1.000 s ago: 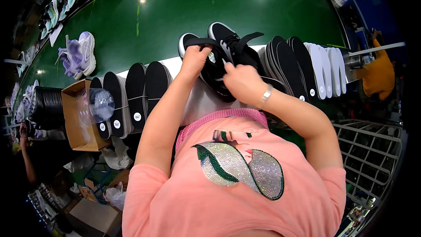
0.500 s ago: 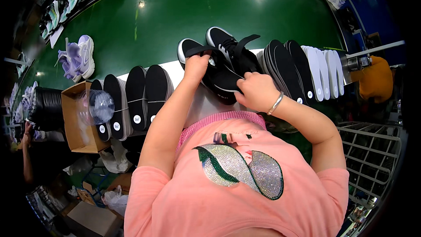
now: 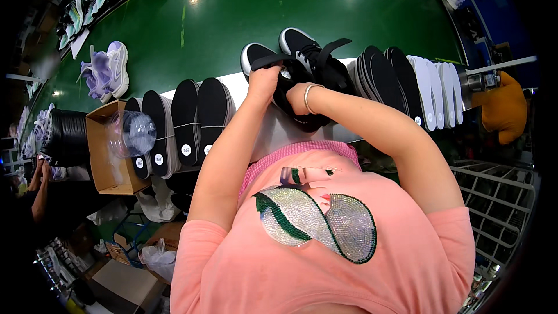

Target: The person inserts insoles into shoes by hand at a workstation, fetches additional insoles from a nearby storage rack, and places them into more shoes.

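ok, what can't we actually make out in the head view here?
- Right hand: fingers hidden inside or behind the black shoe; only wrist and bracelet show. Grip cannot be told.
- Left hand: fingertips curl over the shoe's edge, out of sight.
- Lower part of that shoe: covered by both forearms.
- Labels on the black insoles: too small to tell.
- Cardboard box: contents masked by a clear plastic piece.
- Shoes at upper left: bent by the fisheye rim.
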Action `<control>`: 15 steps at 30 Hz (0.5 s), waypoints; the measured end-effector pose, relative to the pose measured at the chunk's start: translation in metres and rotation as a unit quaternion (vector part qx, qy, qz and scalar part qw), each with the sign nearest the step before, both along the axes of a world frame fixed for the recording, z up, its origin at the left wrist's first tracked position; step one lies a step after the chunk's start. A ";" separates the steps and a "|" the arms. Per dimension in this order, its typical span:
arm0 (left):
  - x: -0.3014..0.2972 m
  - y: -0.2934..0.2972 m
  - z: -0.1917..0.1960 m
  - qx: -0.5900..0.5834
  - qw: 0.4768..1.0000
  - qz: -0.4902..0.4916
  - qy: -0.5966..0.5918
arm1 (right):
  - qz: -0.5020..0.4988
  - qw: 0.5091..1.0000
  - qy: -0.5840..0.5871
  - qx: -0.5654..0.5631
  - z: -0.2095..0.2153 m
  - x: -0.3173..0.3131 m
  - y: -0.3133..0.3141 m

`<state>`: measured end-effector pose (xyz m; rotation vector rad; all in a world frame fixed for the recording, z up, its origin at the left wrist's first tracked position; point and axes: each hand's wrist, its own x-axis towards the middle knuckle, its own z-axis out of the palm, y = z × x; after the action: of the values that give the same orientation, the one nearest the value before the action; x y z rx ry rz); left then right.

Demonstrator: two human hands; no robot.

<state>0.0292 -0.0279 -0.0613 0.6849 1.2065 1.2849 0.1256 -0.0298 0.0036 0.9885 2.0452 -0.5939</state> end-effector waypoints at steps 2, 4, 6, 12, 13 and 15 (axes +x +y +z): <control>0.001 -0.002 -0.001 0.001 1.000 -0.008 0.022 | 0.041 0.999 -0.017 -0.004 -0.011 0.002 0.001; 0.004 -0.004 0.001 -0.003 0.999 -0.025 0.032 | 0.082 0.995 -0.046 0.025 -0.025 0.005 -0.003; 0.007 -0.006 -0.001 0.018 0.999 -0.047 0.017 | 0.052 0.993 -0.060 0.088 -0.027 0.005 -0.012; -0.001 -0.003 0.003 0.036 0.998 -0.042 0.044 | 0.134 0.987 -0.054 0.074 -0.017 0.006 -0.008; -0.003 -0.002 0.001 0.045 0.998 -0.030 0.045 | 0.151 0.985 -0.046 0.063 -0.015 0.004 -0.009; -0.005 -0.007 -0.001 0.044 0.997 -0.017 0.060 | 0.148 0.987 -0.026 0.055 0.001 0.007 -0.016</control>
<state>0.0245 -0.0346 -0.0622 0.8528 1.2347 1.2893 0.1322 -0.0453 0.0050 0.7324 2.1429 -0.2992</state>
